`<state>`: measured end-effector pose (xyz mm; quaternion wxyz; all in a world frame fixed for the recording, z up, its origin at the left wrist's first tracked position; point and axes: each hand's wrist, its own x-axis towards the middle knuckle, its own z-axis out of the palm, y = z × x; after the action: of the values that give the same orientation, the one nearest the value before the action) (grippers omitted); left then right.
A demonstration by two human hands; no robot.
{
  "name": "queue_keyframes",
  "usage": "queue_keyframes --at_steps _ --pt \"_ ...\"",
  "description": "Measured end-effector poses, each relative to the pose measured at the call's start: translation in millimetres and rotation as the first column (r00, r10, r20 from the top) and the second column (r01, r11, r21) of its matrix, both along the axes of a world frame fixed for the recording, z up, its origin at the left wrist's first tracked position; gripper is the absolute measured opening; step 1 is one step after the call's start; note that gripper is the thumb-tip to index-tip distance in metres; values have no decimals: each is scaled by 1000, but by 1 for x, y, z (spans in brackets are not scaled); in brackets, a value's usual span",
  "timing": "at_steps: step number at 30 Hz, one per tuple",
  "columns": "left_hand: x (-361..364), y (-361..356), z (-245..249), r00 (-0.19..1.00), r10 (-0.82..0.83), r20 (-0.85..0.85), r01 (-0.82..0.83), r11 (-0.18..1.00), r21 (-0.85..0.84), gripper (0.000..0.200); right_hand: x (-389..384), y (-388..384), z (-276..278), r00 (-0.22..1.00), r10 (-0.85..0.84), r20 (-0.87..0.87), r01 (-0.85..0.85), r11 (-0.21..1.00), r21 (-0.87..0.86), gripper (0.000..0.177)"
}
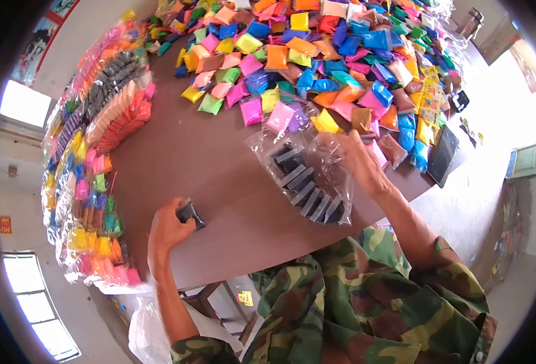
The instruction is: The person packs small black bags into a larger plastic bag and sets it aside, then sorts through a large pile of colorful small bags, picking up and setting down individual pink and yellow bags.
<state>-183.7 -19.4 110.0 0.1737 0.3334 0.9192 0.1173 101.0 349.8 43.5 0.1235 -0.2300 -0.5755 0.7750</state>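
My left hand [170, 225] is closed around a small black packet [190, 215], low over the left part of the brown table [219, 170]. A clear plastic bag [257, 145] lies in front of me with several black packets [304, 187] lined up inside it. My right hand [354, 156] is closed at the bag's right edge, its fingers pinching the plastic. A brown packet [361, 119] lies just beyond those fingers. The right fingertips are partly hidden, and so is the bag's mouth.
A large heap of colourful packets [298, 57] covers the table's far side. Filled clear bags of sorted packets [107, 109] are stacked along the left edge. A dark phone or tablet [444, 155] rests at the right edge. Below the table's near edge stands a wooden stool [204, 303].
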Motion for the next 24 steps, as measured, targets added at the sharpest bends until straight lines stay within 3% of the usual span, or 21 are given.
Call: queue_keyframes --at_steps 1,3,5,8,9,12,13,16,19,22,24 --pt "1 1 1 997 -68 -39 69 998 12 46 -7 1 8 1000 18 14 -18 999 32 84" --pt "17 10 19 999 -33 5 33 998 -48 41 -12 6 21 997 58 43 -60 997 50 86" --pt "32 19 33 1000 -14 -5 14 997 -73 37 -16 10 10 998 29 -53 -30 999 -14 78" --pt "46 23 37 994 -57 -97 56 998 -15 33 -10 20 37 1000 28 2 -27 923 385 57" --pt "49 22 36 988 -90 -128 95 995 32 32 -13 16 40 993 -63 -101 99 913 395 36" --pt "66 31 41 988 -73 -135 86 992 95 33 -25 31 68 965 75 -249 151 618 772 27" --pt "73 36 42 992 -50 -119 63 993 105 34 -35 30 77 951 126 -283 174 539 824 20" --pt "85 45 37 989 -63 -132 86 981 175 35 -66 25 103 921 367 -132 25 282 959 15" --pt "96 53 28 995 -37 -90 58 968 242 37 -104 17 104 774 430 464 -485 -68 872 16" --pt "103 54 15 998 12 -62 6 957 289 39 -130 9 102 614 365 700 -669 -229 707 20" --pt "106 53 10 1000 27 -11 -22 950 312 41 -134 9 100 580 372 725 -699 -232 677 26"
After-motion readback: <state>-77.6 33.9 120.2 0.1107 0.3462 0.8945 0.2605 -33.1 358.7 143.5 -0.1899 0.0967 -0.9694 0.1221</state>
